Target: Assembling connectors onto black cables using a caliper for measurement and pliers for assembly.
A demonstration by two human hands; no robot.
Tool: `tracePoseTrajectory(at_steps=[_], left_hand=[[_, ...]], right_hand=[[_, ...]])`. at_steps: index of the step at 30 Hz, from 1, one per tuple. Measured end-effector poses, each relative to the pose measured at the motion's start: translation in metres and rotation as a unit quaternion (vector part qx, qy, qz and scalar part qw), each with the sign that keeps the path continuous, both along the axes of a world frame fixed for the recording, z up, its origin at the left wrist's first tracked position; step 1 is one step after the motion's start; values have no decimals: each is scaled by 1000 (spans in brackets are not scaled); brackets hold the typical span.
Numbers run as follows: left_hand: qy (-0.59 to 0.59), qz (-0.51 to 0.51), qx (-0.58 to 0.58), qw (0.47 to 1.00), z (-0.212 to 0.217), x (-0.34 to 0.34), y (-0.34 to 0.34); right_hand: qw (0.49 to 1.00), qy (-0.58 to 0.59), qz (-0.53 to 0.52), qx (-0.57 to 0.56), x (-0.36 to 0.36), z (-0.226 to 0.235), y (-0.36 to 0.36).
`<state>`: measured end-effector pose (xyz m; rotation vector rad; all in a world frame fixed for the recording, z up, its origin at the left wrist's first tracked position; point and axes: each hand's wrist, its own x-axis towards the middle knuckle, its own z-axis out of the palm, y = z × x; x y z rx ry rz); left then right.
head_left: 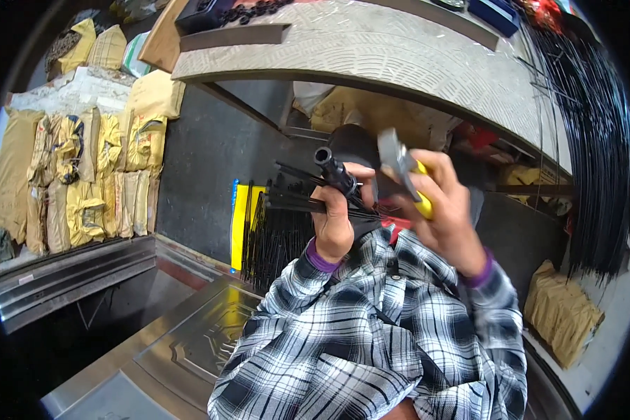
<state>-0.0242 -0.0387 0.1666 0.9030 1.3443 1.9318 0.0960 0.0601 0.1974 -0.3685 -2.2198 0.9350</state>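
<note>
My left hand (336,217) is closed round a black hollow-ended tube (334,171), held tilted with its open end up and away from me. Several thin black rods (297,201) stick out to the left from the same grip. A small bright metal piece shows at the tube's side, by my fingertips. Just to the right, my right hand (444,203) is wrapped round a yellow-handled tool (393,155) with a grey metal head, apparently pliers. The tool is smeared by motion, and its head is raised beside the tube without visibly touching it.
Black rods (264,241) stand bundled by a yellow panel (239,227) to my left. A patterned worktable (399,42) crosses ahead, with small black parts (255,10) on it. Long black rods (581,140) hang at right. Wrapped packages (84,213) lie left; a metal door panel (189,343) is near.
</note>
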Motion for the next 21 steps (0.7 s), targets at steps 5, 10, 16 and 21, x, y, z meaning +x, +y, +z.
tracePoseTrajectory(at_steps=[5,10,16,21], left_hand=[[-39,-20,57,997,-17,-15,-4],[31,4,16,999,0,-7,-3],[53,-21,-46,997,-1,-11,-6],[-12,-38,-45,998,-1,-7,-6]], right_hand=[[942,-212,1,260,35,18,23],[929,-208,74,298,18,18,23],[890,-279,32,359,8,35,25],[853,-323,-6,410,9,43,23]])
